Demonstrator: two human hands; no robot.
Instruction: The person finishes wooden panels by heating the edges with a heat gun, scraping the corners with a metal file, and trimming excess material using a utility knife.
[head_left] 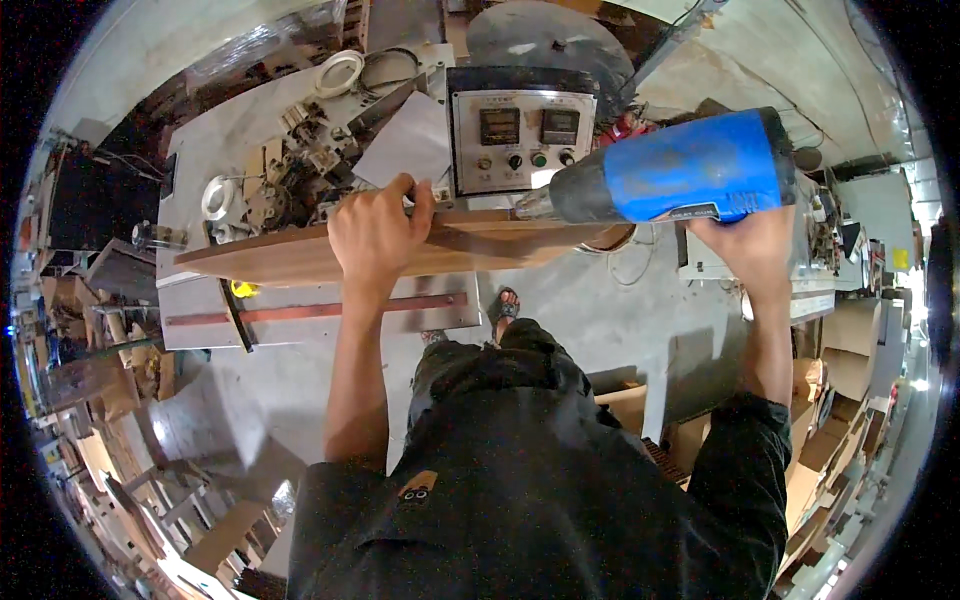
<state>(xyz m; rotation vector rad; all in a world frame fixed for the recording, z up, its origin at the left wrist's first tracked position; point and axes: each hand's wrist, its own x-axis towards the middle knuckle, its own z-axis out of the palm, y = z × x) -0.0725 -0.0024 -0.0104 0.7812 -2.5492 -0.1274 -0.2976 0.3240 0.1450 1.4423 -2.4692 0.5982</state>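
Observation:
My right hand (750, 245) is wrapped round the handle of a blue heat gun (690, 165), held level on the right. Its metal nozzle points left, close to the top edge of a long brown wooden board (290, 258). That board stretches across in front of me, with its broad face tilted toward me. My left hand (380, 235) is closed over the board's upper edge, left of the nozzle, with thumb and fingers curled at the edge. Whether anything small lies under those fingertips is hidden.
Behind the board a control box (522, 140) with dials and two displays stands on the machine. White paper (407, 140), metal mechanism parts (285, 190) and rolls of edge tape (340, 73) lie left of it. A reddish strip (320, 309) runs along the machine's near side.

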